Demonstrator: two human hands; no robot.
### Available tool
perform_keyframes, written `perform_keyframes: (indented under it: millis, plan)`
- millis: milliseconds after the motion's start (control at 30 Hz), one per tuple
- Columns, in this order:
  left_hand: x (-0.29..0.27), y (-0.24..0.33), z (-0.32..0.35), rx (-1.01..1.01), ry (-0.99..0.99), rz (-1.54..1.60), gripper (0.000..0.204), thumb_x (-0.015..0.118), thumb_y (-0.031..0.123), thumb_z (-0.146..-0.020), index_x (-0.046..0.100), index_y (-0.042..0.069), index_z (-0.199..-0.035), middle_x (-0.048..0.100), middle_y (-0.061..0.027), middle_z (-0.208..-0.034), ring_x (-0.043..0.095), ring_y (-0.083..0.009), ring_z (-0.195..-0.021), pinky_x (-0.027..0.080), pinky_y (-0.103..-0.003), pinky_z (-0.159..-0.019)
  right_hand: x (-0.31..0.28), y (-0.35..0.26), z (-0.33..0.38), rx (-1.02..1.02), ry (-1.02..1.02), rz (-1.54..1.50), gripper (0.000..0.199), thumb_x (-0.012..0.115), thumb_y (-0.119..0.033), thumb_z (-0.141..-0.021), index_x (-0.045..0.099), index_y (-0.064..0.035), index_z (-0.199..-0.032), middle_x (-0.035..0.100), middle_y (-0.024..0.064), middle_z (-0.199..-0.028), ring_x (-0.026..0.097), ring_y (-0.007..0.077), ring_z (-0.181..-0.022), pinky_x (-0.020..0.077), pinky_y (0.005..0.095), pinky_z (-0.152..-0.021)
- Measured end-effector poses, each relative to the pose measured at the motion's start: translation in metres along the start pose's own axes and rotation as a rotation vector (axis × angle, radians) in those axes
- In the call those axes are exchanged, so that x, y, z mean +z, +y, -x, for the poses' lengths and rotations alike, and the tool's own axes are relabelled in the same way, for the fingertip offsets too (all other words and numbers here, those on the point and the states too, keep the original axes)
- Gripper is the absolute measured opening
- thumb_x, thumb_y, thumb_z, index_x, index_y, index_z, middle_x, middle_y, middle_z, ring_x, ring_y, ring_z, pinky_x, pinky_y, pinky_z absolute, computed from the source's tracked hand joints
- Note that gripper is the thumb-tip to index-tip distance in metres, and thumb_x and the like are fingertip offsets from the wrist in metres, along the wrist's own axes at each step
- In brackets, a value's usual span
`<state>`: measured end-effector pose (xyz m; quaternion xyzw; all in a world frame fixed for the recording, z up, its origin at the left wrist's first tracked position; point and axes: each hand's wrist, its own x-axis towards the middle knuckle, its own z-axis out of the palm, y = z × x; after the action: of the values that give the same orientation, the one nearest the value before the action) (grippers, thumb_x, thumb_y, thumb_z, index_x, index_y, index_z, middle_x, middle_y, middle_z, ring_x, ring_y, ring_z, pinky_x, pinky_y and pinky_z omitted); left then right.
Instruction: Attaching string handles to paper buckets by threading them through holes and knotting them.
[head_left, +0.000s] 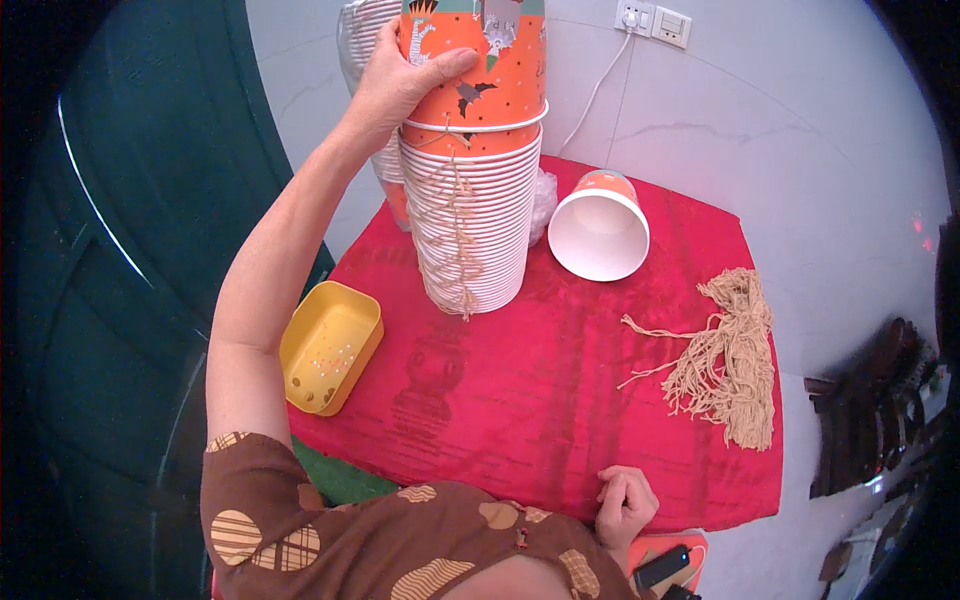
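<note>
A tall stack of paper buckets [465, 225] stands upside down toward the back of the table, white rims nested closely. Wrapped round the side of the orange printed top bucket [500, 85] is my left hand [405, 80], thumb across its front. The rim of this bucket sits slightly above the rims below. Short tan strings hang in a line down the stack's near side. By the table's front edge, my right hand [626, 500] is curled closed, with nothing visible in it. A single bucket [600, 235] lies on its side right of the stack, its white mouth facing me.
A yellow plastic tub [365, 345] with small bits inside sits at the left. A bundle of tan strings [740, 370] lies at the red table's [540, 400] right edge. Behind the stack is another plastic-wrapped stack [365, 30]. A black phone [662, 567] rests below the front edge.
</note>
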<state>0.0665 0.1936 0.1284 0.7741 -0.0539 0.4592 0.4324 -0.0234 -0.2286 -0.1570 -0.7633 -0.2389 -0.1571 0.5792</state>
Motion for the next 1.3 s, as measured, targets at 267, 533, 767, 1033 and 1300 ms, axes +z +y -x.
perform_keyframes:
  millis: [267,533,767,1033,1300]
  plan:
    - [0.001,0.000,0.002,0.000,0.006,0.005,0.093,0.082,0.044,-0.072,0.033,-0.001,-0.137,0.057,-0.0167,-0.120,0.063,-0.0216,-0.104,0.055,-0.034,-0.089,-0.002,0.000,0.000,0.014,-0.013,-0.007,0.022,0.048,-0.002,-0.092,0.061,0.0058,-0.075,0.063,0.0126,-0.076,0.049,0.0097,-0.049,0.0378,0.0236,-0.047]
    - [0.003,0.002,0.005,-0.014,0.003,-0.010,0.094,0.083,0.044,-0.071,0.032,-0.001,-0.137,0.057,-0.0172,-0.120,0.063,-0.0222,-0.104,0.055,-0.034,-0.088,-0.003,-0.006,-0.002,0.093,-0.007,0.005,0.014,0.053,0.002,-0.084,0.064,0.0030,-0.076,0.066,0.0138,-0.074,0.061,0.0216,-0.061,0.0461,0.0296,-0.056]
    - [0.001,-0.001,0.006,-0.001,0.005,-0.025,0.094,0.082,0.045,-0.072,0.032,-0.002,-0.137,0.056,-0.0179,-0.120,0.063,-0.0228,-0.104,0.055,-0.035,-0.088,-0.002,-0.009,-0.002,0.118,-0.012,-0.005,0.013,0.053,0.002,-0.083,0.064,0.0029,-0.076,0.066,0.0136,-0.075,0.061,0.0210,-0.060,0.0458,0.0292,-0.055]
    - [0.004,-0.006,0.012,0.049,0.025,-0.067,0.092,0.083,0.040,-0.072,0.028,-0.003,-0.133,0.057,-0.0215,-0.117,0.068,-0.0241,-0.094,0.060,-0.032,-0.077,-0.002,-0.008,-0.001,0.108,-0.007,-0.002,0.013,0.053,0.001,-0.083,0.064,0.0033,-0.075,0.066,0.0141,-0.074,0.062,0.0230,-0.063,0.0475,0.0301,-0.057]
    - [0.013,-0.005,0.022,0.089,0.052,0.014,0.077,0.081,0.027,-0.077,0.033,-0.003,-0.129,0.061,-0.0167,-0.110,0.068,-0.0191,-0.091,0.058,-0.029,-0.077,-0.003,-0.005,0.000,0.100,-0.005,0.001,0.013,0.053,0.001,-0.083,0.063,0.0033,-0.074,0.066,0.0146,-0.074,0.063,0.0236,-0.063,0.0480,0.0304,-0.058]
